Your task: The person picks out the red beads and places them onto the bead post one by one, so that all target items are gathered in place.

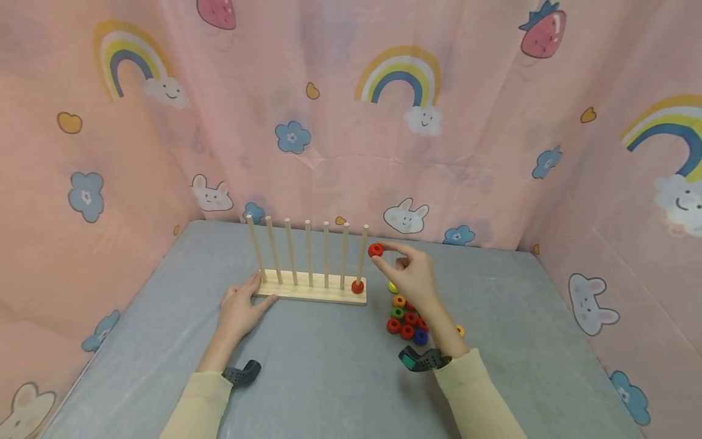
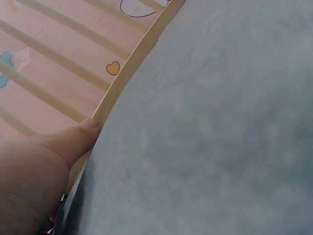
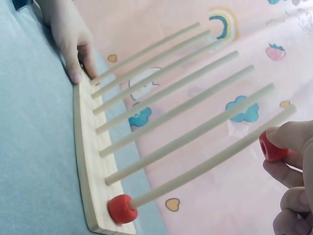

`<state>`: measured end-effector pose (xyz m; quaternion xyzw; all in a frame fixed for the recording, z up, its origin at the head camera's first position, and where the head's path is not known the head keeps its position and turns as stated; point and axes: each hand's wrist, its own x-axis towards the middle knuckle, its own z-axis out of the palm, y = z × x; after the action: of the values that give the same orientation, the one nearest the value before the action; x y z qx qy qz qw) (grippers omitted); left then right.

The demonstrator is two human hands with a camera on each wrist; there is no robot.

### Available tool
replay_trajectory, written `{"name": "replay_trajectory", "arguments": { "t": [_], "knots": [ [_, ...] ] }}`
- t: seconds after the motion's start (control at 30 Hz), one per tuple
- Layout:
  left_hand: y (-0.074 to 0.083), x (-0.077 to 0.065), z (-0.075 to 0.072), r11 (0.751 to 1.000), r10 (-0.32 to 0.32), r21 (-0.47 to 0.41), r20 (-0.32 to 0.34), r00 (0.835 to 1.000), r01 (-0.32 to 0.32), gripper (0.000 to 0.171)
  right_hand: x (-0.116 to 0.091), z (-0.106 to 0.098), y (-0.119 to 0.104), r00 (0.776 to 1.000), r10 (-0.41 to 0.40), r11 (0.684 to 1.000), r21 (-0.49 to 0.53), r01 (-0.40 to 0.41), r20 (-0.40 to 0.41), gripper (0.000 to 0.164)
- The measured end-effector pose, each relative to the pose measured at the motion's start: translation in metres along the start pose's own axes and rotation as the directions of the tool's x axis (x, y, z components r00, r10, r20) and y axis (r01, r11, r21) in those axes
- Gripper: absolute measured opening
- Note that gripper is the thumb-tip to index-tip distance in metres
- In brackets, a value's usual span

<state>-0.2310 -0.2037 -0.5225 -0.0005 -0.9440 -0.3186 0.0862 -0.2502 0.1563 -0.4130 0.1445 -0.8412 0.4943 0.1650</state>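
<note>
A wooden peg rack (image 1: 309, 294) with a row of several upright pegs stands on the table. My left hand (image 1: 239, 311) grips the left end of its base, the thumb along the front edge. One red bead (image 1: 358, 287) sits at the foot of the rightmost peg. Between thumb and fingertips my right hand (image 1: 415, 277) pinches another red bead (image 3: 274, 147), held just right of that peg's upper part and apart from it. In the right wrist view, the hole of the pinched bead faces the peg side.
Several loose beads lie right of the rack, partly under my right forearm: red (image 1: 407, 332), green (image 1: 397, 313), blue (image 1: 420, 337), orange (image 1: 398, 301) and yellow (image 1: 392, 286). The grey table (image 1: 329, 378) meets a pink patterned curtain (image 1: 351, 171) at the back and sides.
</note>
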Motion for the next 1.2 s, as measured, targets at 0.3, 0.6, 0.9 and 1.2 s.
{"name": "replay_trajectory", "arguments": {
  "t": [0.3,0.6,0.9,1.2],
  "knots": [
    [-0.001,0.000,0.000,1.000,-0.002,0.001,0.012,1.000,0.002,0.076,0.009,-0.003,-0.012,0.996,-0.068,0.998,0.016,0.069,-0.050,0.035],
    [0.000,0.000,-0.001,1.000,-0.007,-0.004,0.019,1.000,0.008,0.077,0.020,-0.006,-0.022,0.991,-0.110,0.993,0.041,0.114,-0.081,0.032],
    [-0.001,0.001,-0.001,1.000,-0.020,-0.010,0.033,0.999,0.020,0.078,0.029,-0.005,-0.034,0.988,-0.127,0.989,0.062,0.132,-0.085,0.032],
    [0.000,0.001,-0.002,1.000,-0.025,-0.012,0.041,0.999,0.026,0.077,0.035,-0.002,-0.037,0.992,-0.104,0.991,0.071,0.110,-0.075,0.035]
  ]
}}
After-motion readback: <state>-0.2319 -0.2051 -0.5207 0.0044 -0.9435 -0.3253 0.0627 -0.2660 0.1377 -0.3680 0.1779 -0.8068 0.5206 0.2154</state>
